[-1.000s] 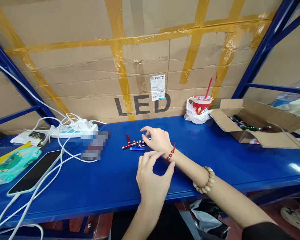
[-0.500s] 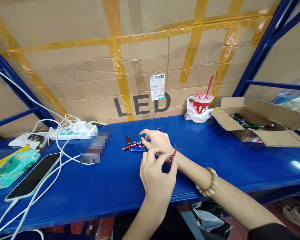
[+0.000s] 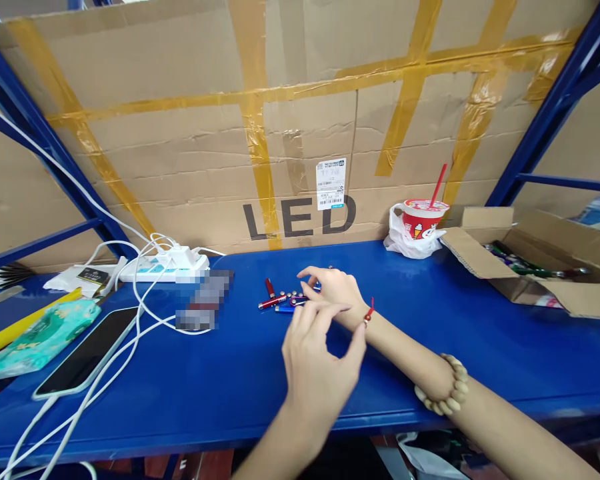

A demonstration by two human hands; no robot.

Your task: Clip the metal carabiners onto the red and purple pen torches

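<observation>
My left hand [image 3: 323, 363] is in front, near my right wrist, its thumb and forefinger apart with nothing between them. A red cord bracelet with brown-red beads [image 3: 367, 319] sits round my right wrist, close by my left thumb tip. My right hand [image 3: 337, 288] reaches left over the blue table, fingers loosely bent with a gap between thumb and forefinger; nothing shows in them. Just left of it lie red metal tubes [image 3: 271, 302], a blue tube [image 3: 285, 309] and several small silver discs [image 3: 294, 294]. A pale wooden bead bracelet [image 3: 455, 387] circles my right forearm.
An open cardboard box [image 3: 525, 280] of coloured tubes stands right, beside a red cup [image 3: 423, 220] in a plastic bag. On the left are a phone [image 3: 87, 353], white cables, a power strip [image 3: 165, 267] and a green packet [image 3: 43, 337]. Large cardboard [image 3: 195, 160] closes off the back.
My left thumb and forefinger have parted and let go of the red bracelet, which now hangs on my right wrist. The view has shifted, so everything appears farther right and slightly lower.
</observation>
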